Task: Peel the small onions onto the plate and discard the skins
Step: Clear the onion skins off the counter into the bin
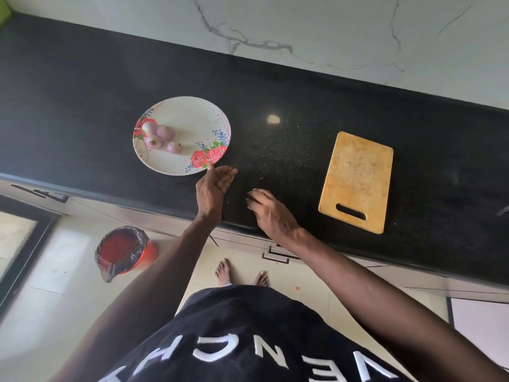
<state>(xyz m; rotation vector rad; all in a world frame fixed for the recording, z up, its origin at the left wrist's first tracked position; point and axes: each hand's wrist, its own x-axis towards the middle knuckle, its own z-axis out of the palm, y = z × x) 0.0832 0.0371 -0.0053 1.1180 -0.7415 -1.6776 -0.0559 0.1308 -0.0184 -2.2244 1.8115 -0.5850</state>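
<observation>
Four peeled onions (pixel 162 139) lie on the plate (pixel 198 117). The left hand (pixel 216 183) is open beside its rim; the right hand (pixel 265 206) curls, perhaps gathering skins. Loose bits may drop before reaching the bin (pixel 124 252).

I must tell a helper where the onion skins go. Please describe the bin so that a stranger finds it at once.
Start from the long black counter and look down at the pale floor on its near side, left of the person's bare feet. There stands the bin, a small round red bucket. Its crumpled black plastic liner sets it apart.
</observation>
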